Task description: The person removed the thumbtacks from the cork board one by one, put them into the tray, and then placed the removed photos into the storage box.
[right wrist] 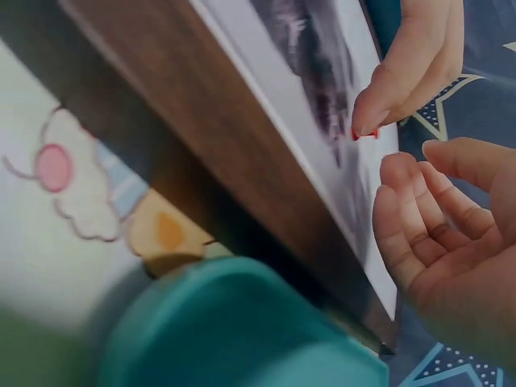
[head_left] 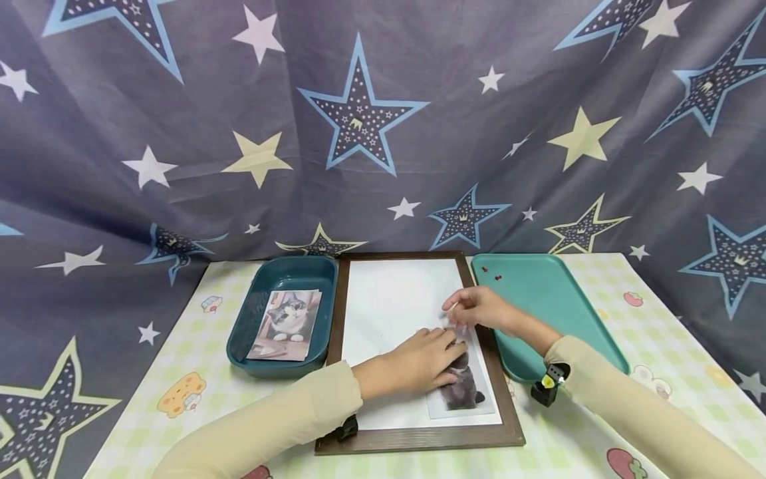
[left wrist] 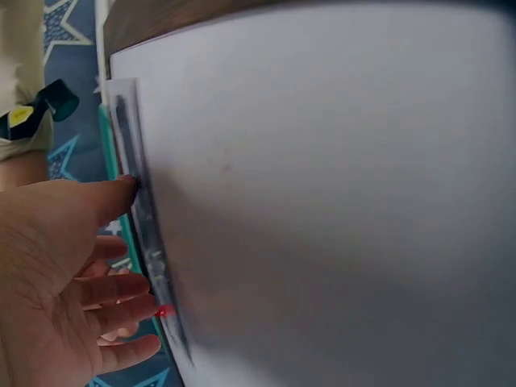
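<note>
A framed white board (head_left: 391, 293) lies in the middle, with a photo of a dark grey cat (head_left: 461, 392) along its right side. My left hand (head_left: 421, 362) lies over the photo, its fingers stretched across the cat's upper part. In the right wrist view, a fingertip of that hand presses on a red pushpin (right wrist: 367, 135) at the photo. Just beyond, my right hand (head_left: 483, 307) hovers by the photo's top end, fingers loosely bent, with nothing seen between thumb and fingers in the right wrist view.
To the left of the board stands a dark teal bin (head_left: 239, 332) holding cat photos (head_left: 290, 326). A green tray (head_left: 544, 293) lies against the board's right side, with red pushpins (head_left: 498, 277) near its far left corner. Behind the checked tablecloth (head_left: 197, 359) hangs a star-patterned curtain (head_left: 383, 199).
</note>
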`<state>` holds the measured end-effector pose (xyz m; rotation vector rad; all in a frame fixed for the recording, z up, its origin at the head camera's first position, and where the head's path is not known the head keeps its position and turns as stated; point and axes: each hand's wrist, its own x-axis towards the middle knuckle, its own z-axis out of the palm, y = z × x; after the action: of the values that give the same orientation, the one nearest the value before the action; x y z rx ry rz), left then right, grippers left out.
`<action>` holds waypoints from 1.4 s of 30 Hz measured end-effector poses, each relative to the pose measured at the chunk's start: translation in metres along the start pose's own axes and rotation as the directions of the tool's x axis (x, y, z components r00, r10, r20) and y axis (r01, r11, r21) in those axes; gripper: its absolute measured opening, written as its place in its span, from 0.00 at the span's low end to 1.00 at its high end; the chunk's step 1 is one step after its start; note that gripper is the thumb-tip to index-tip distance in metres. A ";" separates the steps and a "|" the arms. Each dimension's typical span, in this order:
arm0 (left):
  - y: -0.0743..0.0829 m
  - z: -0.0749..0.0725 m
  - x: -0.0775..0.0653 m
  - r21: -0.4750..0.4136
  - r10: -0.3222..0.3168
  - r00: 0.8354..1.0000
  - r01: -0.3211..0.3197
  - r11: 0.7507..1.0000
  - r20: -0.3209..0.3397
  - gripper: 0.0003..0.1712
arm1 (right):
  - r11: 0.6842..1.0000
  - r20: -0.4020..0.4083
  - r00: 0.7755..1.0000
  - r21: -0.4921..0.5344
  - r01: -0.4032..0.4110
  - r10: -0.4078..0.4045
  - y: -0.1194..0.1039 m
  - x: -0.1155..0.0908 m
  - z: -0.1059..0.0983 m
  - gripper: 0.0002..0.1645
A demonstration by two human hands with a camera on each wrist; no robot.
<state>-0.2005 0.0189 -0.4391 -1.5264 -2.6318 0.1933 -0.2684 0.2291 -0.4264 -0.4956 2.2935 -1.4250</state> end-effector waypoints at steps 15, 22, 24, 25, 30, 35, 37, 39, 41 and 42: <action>0.002 0.000 0.001 0.045 0.020 0.999 -0.022 0.999 0.032 0.28 | 0.999 0.078 0.997 -0.026 0.019 -0.017 0.011 0.004 0.004 0.15; 0.003 -0.001 0.003 0.062 0.023 0.998 -0.026 0.998 0.052 0.27 | 0.999 0.109 0.994 -0.044 -0.005 0.009 0.014 0.004 0.003 0.13; 0.004 -0.001 0.003 0.059 0.019 0.998 -0.022 0.998 0.061 0.27 | 0.999 0.120 0.993 -0.043 -0.007 0.012 0.015 0.004 0.003 0.13; 0.004 0.000 0.002 0.053 0.018 0.998 -0.022 0.998 0.061 0.28 | 0.999 0.129 0.992 -0.042 -0.004 0.009 0.016 0.004 0.003 0.13; 0.004 0.000 -0.002 0.005 0.019 0.998 -0.019 1.000 0.056 0.29 | 0.999 0.167 0.986 -0.047 0.020 -0.011 0.013 0.003 0.003 0.13; 0.003 -0.002 -0.004 -0.013 0.028 0.998 -0.027 1.000 0.063 0.30 | 0.998 0.164 0.987 -0.057 0.012 -0.002 0.012 0.003 0.005 0.10; 0.003 -0.003 -0.005 -0.025 0.030 0.997 -0.028 0.999 0.067 0.30 | 0.998 0.158 0.987 -0.065 0.005 0.006 0.011 0.003 0.005 0.10; 0.003 -0.002 -0.006 -0.044 0.030 0.997 -0.027 0.999 0.070 0.31 | 0.998 0.154 0.988 -0.070 0.000 0.011 0.011 0.003 0.005 0.09; 0.003 -0.002 -0.008 -0.065 0.029 0.997 -0.023 0.998 0.078 0.33 | 0.998 0.155 0.988 -0.070 -0.005 0.016 0.010 0.002 0.006 0.09; 0.003 -0.002 -0.009 -0.077 0.026 0.996 -0.020 0.997 0.083 0.33 | 0.998 0.156 0.988 -0.069 -0.005 0.016 0.009 0.002 0.006 0.09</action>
<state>-0.1931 0.0132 -0.4381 -1.6068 -2.7173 0.1645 -0.2682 0.2271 -0.4376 -0.5931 2.2219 -1.2592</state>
